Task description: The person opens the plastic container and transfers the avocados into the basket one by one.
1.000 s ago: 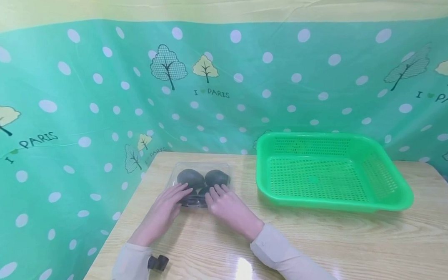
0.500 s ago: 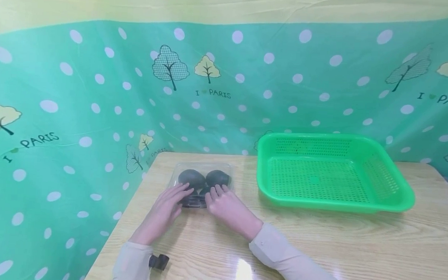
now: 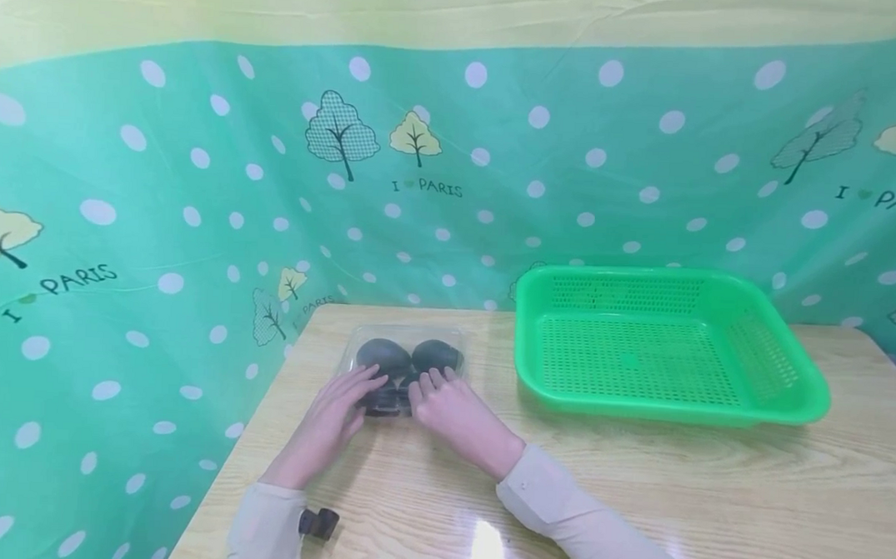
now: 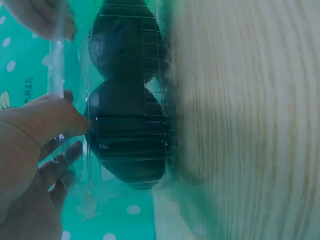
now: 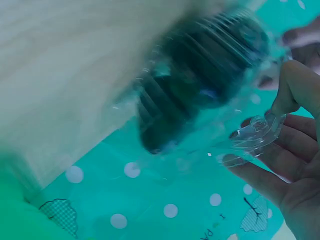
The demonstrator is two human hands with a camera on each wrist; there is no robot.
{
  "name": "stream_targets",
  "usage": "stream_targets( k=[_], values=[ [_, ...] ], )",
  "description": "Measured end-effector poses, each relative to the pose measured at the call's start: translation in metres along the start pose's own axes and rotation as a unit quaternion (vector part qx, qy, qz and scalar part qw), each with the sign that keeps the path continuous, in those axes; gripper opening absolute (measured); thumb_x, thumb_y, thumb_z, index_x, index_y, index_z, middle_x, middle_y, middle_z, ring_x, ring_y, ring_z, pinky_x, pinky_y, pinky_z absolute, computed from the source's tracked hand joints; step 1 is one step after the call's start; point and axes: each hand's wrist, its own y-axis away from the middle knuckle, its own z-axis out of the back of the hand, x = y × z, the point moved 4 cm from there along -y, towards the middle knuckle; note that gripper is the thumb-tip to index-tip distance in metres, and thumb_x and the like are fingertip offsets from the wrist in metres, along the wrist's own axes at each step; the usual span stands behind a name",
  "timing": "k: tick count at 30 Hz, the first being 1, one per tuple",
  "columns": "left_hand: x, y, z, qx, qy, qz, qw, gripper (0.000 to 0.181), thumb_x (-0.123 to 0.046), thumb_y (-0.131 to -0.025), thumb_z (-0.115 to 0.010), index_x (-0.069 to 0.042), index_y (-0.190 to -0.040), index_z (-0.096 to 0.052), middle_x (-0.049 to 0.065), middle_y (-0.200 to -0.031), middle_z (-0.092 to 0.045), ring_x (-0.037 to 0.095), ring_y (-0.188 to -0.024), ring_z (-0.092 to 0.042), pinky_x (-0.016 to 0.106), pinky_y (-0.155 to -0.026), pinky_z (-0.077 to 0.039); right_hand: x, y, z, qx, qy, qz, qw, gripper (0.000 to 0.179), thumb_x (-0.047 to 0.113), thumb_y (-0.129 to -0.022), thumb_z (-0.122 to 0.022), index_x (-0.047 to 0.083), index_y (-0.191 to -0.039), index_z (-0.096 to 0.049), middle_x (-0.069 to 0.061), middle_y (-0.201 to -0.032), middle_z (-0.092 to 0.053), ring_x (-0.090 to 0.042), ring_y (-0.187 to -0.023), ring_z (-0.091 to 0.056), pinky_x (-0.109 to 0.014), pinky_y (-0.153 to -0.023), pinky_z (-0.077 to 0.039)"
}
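Note:
A clear plastic clamshell box with several dark oval fruits, avocados by their look, sits at the table's back left. Through its ribbed wall, a dark avocado shows large in the left wrist view. My left hand holds the near left part of the box, thumb at the front and fingers over the lid. At the near right corner my right hand pinches the lid edge between thumb and fingers. A strip of clear rim stands a little apart from the fruit-filled base in the left wrist view.
To the right stands a green perforated plastic basket on the wooden table. A small black object shows beside the left sleeve. Behind and to the left hangs a green dotted cloth.
Both hands keep their places on the box. The front edge of the box looks shifted very slightly, and the head view has moved a touch.

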Motion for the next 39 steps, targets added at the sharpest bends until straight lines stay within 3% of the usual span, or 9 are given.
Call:
stream_targets(
  k=[6,17,27,32,39],
  values=[
    [0.002,0.001,-0.001,-0.006,0.002,-0.003,1.0000,0.058,0.004,-0.086,-0.068,-0.011,-0.140,-0.054,0.014,-0.151,-0.046,0.038,-0.140,-0.039,0.058,-0.118,-0.026,-0.001,0.001,0.002,0.002,-0.007,0.000,1.0000,0.006,0.008,-0.089,-0.069,0.010,-0.094,-0.069,-0.004,-0.093,-0.073,-0.016,-0.085,-0.067,-0.031,-0.083,-0.059],
    [0.003,0.003,-0.004,-0.027,-0.002,0.018,0.9995,0.055,0.006,-0.084,-0.068,-0.011,-0.135,-0.059,0.012,-0.149,-0.049,0.037,-0.139,-0.041,0.055,-0.118,-0.027,0.001,0.009,-0.008,-0.040,-0.011,-0.013,0.9990,0.012,0.013,-0.093,-0.065,0.013,-0.104,-0.067,-0.001,-0.103,-0.068,-0.017,-0.099,-0.062,-0.033,-0.091,-0.054],
    [0.003,0.001,-0.004,-0.030,-0.024,0.006,0.9993,0.059,0.014,-0.084,-0.058,-0.011,-0.136,-0.056,0.010,-0.150,-0.048,0.033,-0.142,-0.038,0.050,-0.120,-0.026,0.004,0.012,-0.015,-0.021,-0.046,-0.034,0.9981,0.030,0.009,-0.094,-0.060,0.010,-0.124,-0.061,-0.003,-0.124,-0.063,-0.018,-0.118,-0.057,-0.035,-0.106,-0.047],
    [0.002,0.000,-0.001,-0.042,-0.045,-0.009,0.9981,0.062,0.016,-0.079,-0.063,-0.011,-0.134,-0.058,0.011,-0.147,-0.052,0.035,-0.138,-0.043,0.052,-0.118,-0.030,0.004,0.012,-0.014,-0.010,-0.060,-0.040,0.9973,0.033,0.010,-0.095,-0.060,0.010,-0.128,-0.061,-0.004,-0.128,-0.062,-0.018,-0.121,-0.056,-0.036,-0.109,-0.046],
    [0.003,0.000,0.003,-0.043,-0.064,-0.027,0.9967,0.067,0.017,-0.075,-0.065,-0.010,-0.136,-0.058,0.012,-0.146,-0.052,0.035,-0.136,-0.045,0.052,-0.116,-0.033,0.004,0.014,-0.014,-0.025,-0.066,-0.043,0.9966,0.034,0.009,-0.094,-0.063,0.010,-0.127,-0.062,-0.005,-0.127,-0.063,-0.020,-0.121,-0.057,-0.038,-0.107,-0.047]
  ],
)
